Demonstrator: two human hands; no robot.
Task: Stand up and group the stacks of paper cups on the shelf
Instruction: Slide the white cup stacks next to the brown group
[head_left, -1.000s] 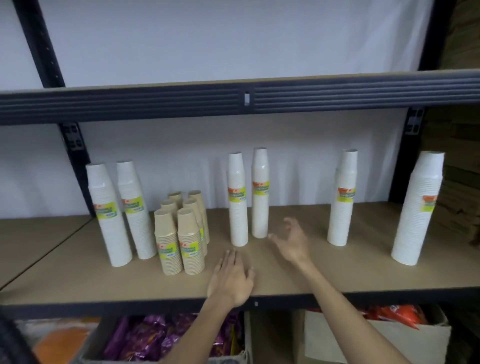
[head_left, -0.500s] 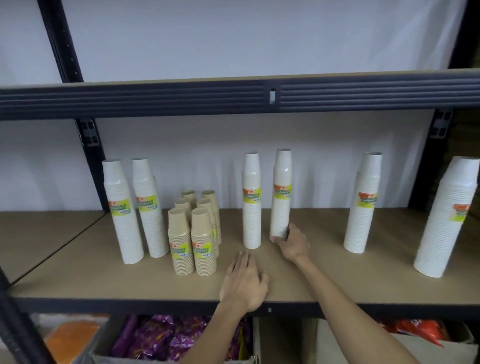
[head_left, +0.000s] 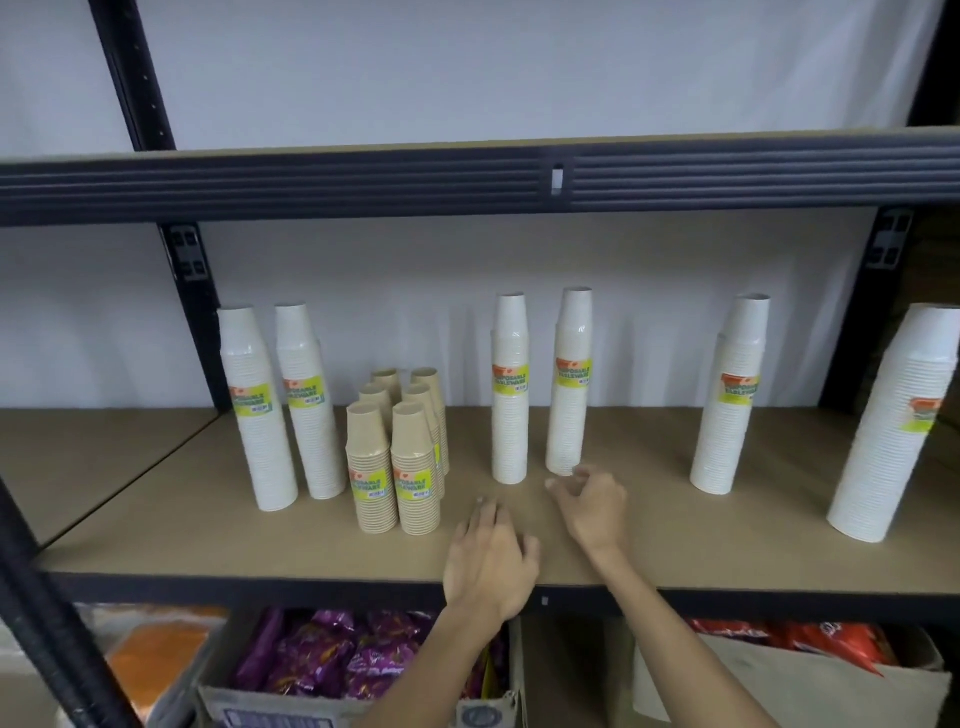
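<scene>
Although every stack of paper cups stands upright on the shelf (head_left: 675, 530), the stacks are not yet gathered into groups. Two tall white stacks (head_left: 260, 415) are seen at the left, and a cluster of six short brown stacks (head_left: 415, 467) stands just beside them. A middle white stack (head_left: 510, 415) and its neighbour stack (head_left: 566, 415) stand near each other at the centre. A lone white stack (head_left: 727, 426) is well apart to the right, and a wide white stack (head_left: 893, 441) is near the right edge of the view.

The left hand (head_left: 491, 561) is laid flat on the shelf with straight fingers, and nothing is held by it. The right hand (head_left: 592, 506) is loosely curled and empty, just beside the base of the neighbour stack. Whether a fingertip touches the stack cannot be told.

The stacks are judged to be light, but tall and narrow, so they would be tipped easily by a push near the top. The paper walls would probably be dented by a hard squeeze. A stack is best encircled gently at its lower half, below the label, and slid or lifted while it is kept vertical.
</scene>
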